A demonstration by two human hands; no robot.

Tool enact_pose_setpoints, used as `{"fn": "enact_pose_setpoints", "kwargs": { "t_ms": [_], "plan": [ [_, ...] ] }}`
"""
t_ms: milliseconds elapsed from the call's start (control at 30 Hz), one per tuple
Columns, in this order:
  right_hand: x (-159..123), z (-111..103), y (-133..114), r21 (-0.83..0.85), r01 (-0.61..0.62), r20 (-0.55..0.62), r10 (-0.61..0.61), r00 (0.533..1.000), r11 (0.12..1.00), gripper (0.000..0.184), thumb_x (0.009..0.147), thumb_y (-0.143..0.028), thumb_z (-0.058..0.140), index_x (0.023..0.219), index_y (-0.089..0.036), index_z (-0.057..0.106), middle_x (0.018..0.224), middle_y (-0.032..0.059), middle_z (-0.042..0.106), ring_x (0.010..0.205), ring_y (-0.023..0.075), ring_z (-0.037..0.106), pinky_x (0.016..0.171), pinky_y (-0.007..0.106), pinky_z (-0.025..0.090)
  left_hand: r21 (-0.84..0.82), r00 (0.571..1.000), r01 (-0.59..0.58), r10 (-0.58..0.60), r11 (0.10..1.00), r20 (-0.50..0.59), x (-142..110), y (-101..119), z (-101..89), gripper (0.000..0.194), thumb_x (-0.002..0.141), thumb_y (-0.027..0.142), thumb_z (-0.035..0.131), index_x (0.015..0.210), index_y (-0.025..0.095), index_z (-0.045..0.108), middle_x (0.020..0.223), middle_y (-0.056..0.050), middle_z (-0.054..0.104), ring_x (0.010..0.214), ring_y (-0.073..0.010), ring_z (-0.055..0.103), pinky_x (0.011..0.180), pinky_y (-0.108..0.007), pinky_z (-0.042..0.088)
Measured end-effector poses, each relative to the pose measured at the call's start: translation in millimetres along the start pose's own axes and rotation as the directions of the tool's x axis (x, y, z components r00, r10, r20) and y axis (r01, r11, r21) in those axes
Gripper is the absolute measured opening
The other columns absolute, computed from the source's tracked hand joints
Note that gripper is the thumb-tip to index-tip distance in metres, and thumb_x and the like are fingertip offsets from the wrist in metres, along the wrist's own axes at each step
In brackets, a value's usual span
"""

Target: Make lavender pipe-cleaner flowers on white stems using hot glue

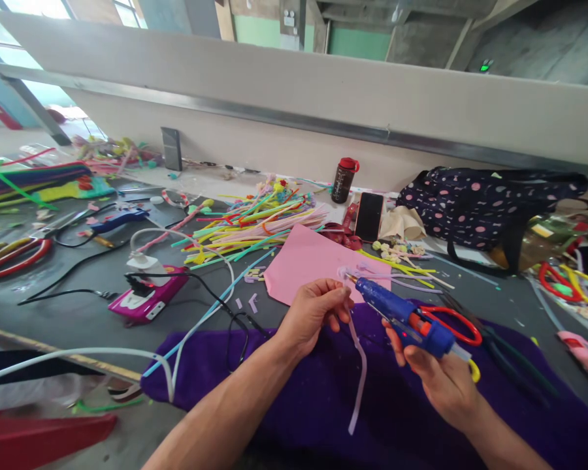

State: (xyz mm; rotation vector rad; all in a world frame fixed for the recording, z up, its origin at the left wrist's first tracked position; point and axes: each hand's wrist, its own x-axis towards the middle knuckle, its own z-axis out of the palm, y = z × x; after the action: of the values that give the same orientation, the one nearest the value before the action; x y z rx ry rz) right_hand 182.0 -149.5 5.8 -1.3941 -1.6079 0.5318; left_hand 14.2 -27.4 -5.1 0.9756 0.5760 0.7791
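My left hand (318, 310) pinches a pale lilac pipe cleaner (359, 372), whose long end hangs down over the purple cloth (294, 405). My right hand (436, 372) is wrapped round a blue glue gun (396, 313). The gun's nozzle points left at the top of the pipe cleaner, just above my left fingertips; whether it touches cannot be told. Behind the fingers lies a pink sheet (294, 261), with a few lilac strands across its right part. Red-handled scissors (453, 323) and dark-handled pliers (512, 359) lie right of the gun.
Bundled coloured pipe cleaners (255, 222) lie beyond the pink sheet. A pink power strip (149, 297) with trailing cables sits at left, near large scissors (19, 258). Farther back are a phone (369, 217), a bottle (343, 179) and a dark patterned bag (470, 205) against the partition.
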Motion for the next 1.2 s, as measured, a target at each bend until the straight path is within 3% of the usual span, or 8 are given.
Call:
{"fn": "enact_pose_setpoints", "kwargs": {
  "t_ms": [100, 267, 467, 700, 1200],
  "plan": [
    [-1, 1, 4, -0.017, -0.044, 0.056, 0.045, 0.997, 0.999, 0.029, 0.088, -0.043, 0.044, 0.073, -0.02, 0.052, 0.065, 0.0027, 0.053, 0.058, 0.0174, 0.052, 0.057, 0.029, 0.047, 0.001, 1.0, -0.001, 0.001, 1.0, -0.002, 0, 0, -0.6, 0.024, 0.074, 0.035, 0.064, 0.071, 0.012, 0.059, 0.064, -0.002, 0.061, 0.045, -0.0045, 0.052, 0.035, -0.012, 0.034],
    [-3, 4, 12, 0.028, -0.042, 0.037, 0.041, 0.998, 0.999, 0.029, 0.087, -0.043, 0.046, 0.074, -0.019, 0.057, 0.068, 0.0044, 0.058, 0.063, 0.0192, 0.056, 0.056, 0.029, 0.048, -0.011, 1.0, 0.007, -0.007, 1.0, -0.026, 0, 1, -1.2, 0.023, 0.072, 0.035, 0.065, 0.071, 0.012, 0.059, 0.064, -0.002, 0.062, 0.044, -0.0043, 0.052, 0.035, -0.012, 0.034],
    [-2, 3, 7, 0.015, -0.061, 0.089, 0.059, 0.994, 0.998, 0.027, 0.088, -0.041, 0.046, 0.076, -0.019, 0.055, 0.068, 0.004, 0.057, 0.059, 0.0178, 0.054, 0.055, 0.029, 0.048, -0.021, 0.999, 0.01, -0.011, 1.0, -0.038, -1, 4, -0.3, 0.023, 0.071, 0.035, 0.066, 0.071, 0.013, 0.059, 0.064, -0.001, 0.062, 0.043, -0.0046, 0.051, 0.035, -0.013, 0.033],
    [-2, 0, 6, -0.03, -0.019, 0.097, 0.021, 0.995, 0.999, 0.028, 0.089, -0.041, 0.041, 0.078, -0.02, 0.054, 0.069, 0.003, 0.053, 0.061, 0.0171, 0.051, 0.061, 0.031, 0.047, 0.025, 0.999, 0.008, -0.007, 1.0, -0.04, -2, 5, 1.5, 0.025, 0.072, 0.037, 0.065, 0.069, 0.012, 0.059, 0.061, -0.002, 0.061, 0.042, -0.0052, 0.051, 0.035, -0.014, 0.033],
    [-1, 0, 9, -0.046, -0.015, 0.068, 0.018, 0.997, 0.999, 0.024, 0.088, -0.04, 0.045, 0.085, -0.019, 0.056, 0.074, 0.0048, 0.058, 0.066, 0.0196, 0.058, 0.063, 0.032, 0.05, 0.037, 0.999, -0.026, 0.028, 0.999, -0.045, -1, 5, 0.6, 0.025, 0.072, 0.037, 0.065, 0.069, 0.012, 0.06, 0.062, -0.003, 0.061, 0.043, -0.0049, 0.051, 0.035, -0.013, 0.034]
  ]
}}
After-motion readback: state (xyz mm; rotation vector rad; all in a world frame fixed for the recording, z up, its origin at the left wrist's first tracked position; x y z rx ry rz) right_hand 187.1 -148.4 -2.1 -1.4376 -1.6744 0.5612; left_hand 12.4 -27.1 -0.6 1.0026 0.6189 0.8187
